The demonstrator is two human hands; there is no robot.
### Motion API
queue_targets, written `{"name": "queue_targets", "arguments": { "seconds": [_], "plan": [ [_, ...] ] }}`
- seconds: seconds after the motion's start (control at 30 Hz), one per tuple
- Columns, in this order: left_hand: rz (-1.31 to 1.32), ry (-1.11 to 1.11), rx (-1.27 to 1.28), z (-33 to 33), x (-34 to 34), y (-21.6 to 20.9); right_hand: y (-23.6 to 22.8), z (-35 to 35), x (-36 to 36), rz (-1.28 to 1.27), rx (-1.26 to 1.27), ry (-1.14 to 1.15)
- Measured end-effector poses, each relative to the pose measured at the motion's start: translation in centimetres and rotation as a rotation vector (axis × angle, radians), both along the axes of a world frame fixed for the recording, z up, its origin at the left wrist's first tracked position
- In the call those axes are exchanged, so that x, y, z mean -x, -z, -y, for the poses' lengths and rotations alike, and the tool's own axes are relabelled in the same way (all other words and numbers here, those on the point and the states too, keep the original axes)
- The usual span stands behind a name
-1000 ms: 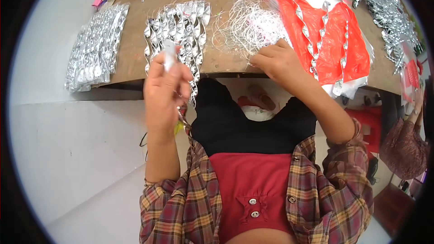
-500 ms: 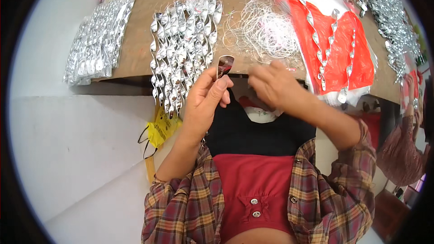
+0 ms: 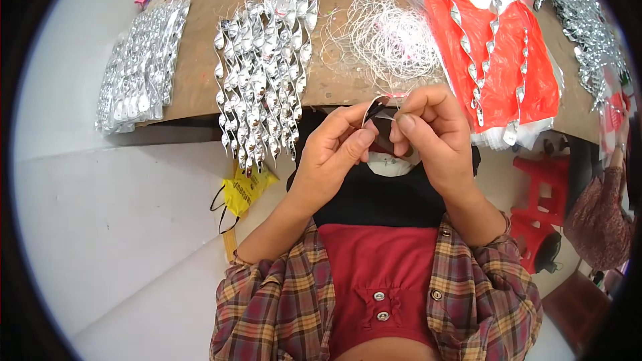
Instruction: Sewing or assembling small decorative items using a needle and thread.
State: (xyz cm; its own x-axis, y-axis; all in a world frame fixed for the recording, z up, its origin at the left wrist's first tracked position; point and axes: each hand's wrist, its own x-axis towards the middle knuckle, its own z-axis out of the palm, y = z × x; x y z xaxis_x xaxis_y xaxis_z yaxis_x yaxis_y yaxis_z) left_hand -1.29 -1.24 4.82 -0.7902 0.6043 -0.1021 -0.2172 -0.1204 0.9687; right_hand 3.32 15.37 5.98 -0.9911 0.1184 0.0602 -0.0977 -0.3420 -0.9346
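Note:
My left hand [image 3: 334, 154] pinches a small shiny metal strip [image 3: 376, 108] between thumb and fingers, held up just off the table's front edge. Close beside it, my right hand [image 3: 438, 137] is closed in a pinch on a thin white string [image 3: 388, 118] that runs to the strip. Whether the string passes through the strip cannot be made out. Beyond my hands lies a tangled pile of white strings [image 3: 401, 33]. Left of the pile, silver twisted strips [image 3: 261, 73] lie in a row, their lower ends hanging over the edge.
Bagged silver spirals [image 3: 137, 73] lie at the table's left end. On the right, a red plastic bag [image 3: 505, 87] carries a few loose spirals, with silver tinsel [image 3: 572, 20] farther over. Below are a yellow bag [image 3: 244, 192] and red stools [image 3: 542, 187]. Another person's sleeve [image 3: 602, 220] shows at far right.
My right hand has come in from a blurred sweep and now pinches string beside the strip. My left hand has shifted right and tilted the strip.

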Motion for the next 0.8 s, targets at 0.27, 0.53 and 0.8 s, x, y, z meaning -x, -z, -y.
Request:
{"name": "queue_targets", "arguments": {
  "seconds": [0.27,0.53,0.8],
  "plan": [
    [0.002,-0.004,0.007,0.1,-0.1,0.1,1.1,-0.4,0.3,0.033,0.018,0.013],
    [0.021,-0.02,0.005,0.3,0.0,-0.1,1.4,-0.4,0.8,-0.001,0.019,0.025],
    [-0.023,-0.024,0.005,0.3,0.1,0.2,1.1,0.2,0.7,0.014,0.011,0.008]
  ]
}}
